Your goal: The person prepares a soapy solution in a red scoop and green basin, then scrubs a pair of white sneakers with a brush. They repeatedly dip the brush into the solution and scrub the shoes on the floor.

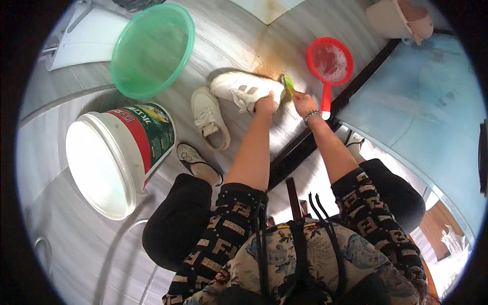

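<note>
My left hand (264, 104) is closed on the heel end of a white sneaker (243, 87) with tan stripes, which lies tipped on its side so the stripes face up. With my right hand (305, 103) I grip a small bright green brush (288, 84). Its bristled head is right beside the sneaker's heel; whether the bristles touch the shoe I cannot make out. The other white sneaker (208, 116) stands on the floor to the left, laces up. Just beyond my right hand sits a red long-handled dipper (329, 61) holding foamy water.
A green basin (147, 56) and a big white bucket (104, 162) with a printed label are on the left. A hose (114, 249) runs along the grey floor. To the right are a dark raised sill (290, 161), a frosted glass panel (417, 96) and a pale pink container (394, 20).
</note>
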`<action>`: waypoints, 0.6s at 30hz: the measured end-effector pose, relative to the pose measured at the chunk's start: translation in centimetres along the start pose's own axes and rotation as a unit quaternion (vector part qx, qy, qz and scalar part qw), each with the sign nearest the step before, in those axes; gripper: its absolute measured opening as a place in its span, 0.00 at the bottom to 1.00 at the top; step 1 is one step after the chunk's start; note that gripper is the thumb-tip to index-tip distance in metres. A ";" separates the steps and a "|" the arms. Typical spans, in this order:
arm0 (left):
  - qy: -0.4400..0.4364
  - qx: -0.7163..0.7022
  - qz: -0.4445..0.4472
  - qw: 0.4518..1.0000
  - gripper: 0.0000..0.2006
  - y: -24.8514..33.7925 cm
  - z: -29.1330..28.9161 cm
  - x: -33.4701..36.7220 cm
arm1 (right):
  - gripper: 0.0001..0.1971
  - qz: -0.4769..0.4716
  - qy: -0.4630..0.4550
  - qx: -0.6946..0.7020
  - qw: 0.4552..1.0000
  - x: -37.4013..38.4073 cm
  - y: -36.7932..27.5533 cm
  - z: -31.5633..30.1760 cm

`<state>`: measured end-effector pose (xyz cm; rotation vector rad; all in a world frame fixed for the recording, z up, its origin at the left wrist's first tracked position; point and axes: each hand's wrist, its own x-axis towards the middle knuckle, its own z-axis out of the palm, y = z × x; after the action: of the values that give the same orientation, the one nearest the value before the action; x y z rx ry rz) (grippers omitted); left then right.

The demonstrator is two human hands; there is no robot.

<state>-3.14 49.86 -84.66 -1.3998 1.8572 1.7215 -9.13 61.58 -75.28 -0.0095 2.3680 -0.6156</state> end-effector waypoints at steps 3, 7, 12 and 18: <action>-0.067 -0.027 -0.097 0.993 0.22 3.6 -1.1 -2.1 | 0.16 -0.019 0.043 -0.008 0.999 -2.9 -1.8 -1.9; -0.025 -0.072 -0.021 0.997 0.21 0.4 -1.3 -0.6 | 0.17 0.001 0.001 -0.047 0.999 -4.4 -4.0 0.3; -0.007 -0.110 0.059 0.992 0.22 0.3 0.4 -0.8 | 0.18 -0.052 0.007 -0.103 0.993 -0.8 -1.9 -2.7; -0.125 -0.059 -0.116 0.984 0.23 6.4 -1.7 -4.4 | 0.16 -0.036 0.051 -0.049 0.997 -2.0 -0.9 -1.0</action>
<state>-5.10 49.41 -76.97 -1.3123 1.4234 1.8157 -8.42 61.54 -72.99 -0.1104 2.5035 -0.5441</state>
